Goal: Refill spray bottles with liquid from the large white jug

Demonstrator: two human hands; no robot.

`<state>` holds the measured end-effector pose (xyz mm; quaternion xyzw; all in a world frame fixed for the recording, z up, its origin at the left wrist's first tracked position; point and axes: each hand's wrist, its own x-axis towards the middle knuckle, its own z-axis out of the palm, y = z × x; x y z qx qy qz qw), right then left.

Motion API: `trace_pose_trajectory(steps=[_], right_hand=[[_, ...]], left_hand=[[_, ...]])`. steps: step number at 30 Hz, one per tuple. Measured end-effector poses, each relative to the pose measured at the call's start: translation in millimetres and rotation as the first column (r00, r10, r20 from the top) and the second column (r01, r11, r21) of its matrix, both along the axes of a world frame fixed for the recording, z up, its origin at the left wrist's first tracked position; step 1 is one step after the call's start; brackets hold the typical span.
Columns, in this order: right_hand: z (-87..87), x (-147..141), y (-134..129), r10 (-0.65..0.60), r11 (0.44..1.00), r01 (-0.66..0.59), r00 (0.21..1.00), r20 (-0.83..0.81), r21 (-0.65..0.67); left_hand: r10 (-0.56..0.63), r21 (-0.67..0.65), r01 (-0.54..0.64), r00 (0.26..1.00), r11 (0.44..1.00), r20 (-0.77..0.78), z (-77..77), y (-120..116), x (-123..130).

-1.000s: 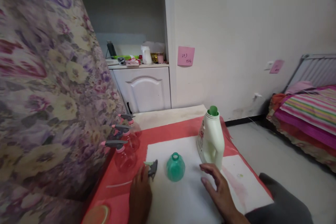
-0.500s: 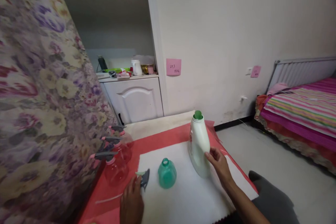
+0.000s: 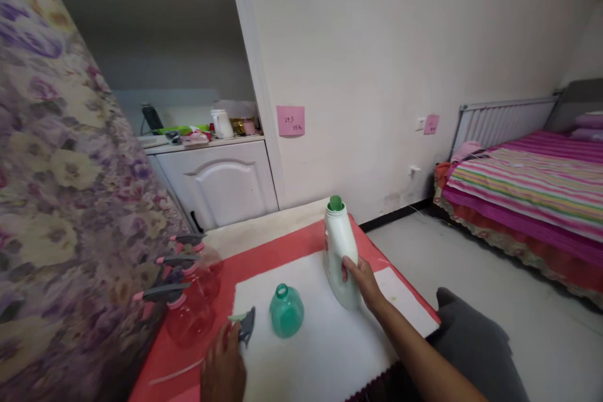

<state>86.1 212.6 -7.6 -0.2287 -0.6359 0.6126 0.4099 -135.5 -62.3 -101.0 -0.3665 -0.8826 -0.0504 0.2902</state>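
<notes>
My right hand is closed around the handle side of a pale green-white detergent jug, which has a green spout in its uncapped neck. The jug stands nearly upright on a white cloth. Left of it, a squat translucent green spray bottle stands with its neck open. My left hand is at the near left, its fingers closed on a grey and pale green trigger spray head. A thin white tube sticks out to the left of this hand.
Several pink spray bottles with grey triggers line the left edge of the red-covered table, beside a floral curtain. Behind are a white cabinet and a wall. A grey shape lies right of the table, with a bed beyond.
The view has turned to the right, so everything sits further left. My right hand has wrapped more fully around the jug's handle. My left hand stays on the spray head.
</notes>
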Motion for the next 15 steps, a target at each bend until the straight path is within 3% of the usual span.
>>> trace_pose_trajectory(steps=[15], right_hand=[[-6.0, -3, 11, 0.002, 0.999, -0.001, 1.000, -0.025, 0.041]], left_hand=[[-0.036, -0.050, 0.033, 0.998, 0.998, -0.053, 16.1, 8, 6]])
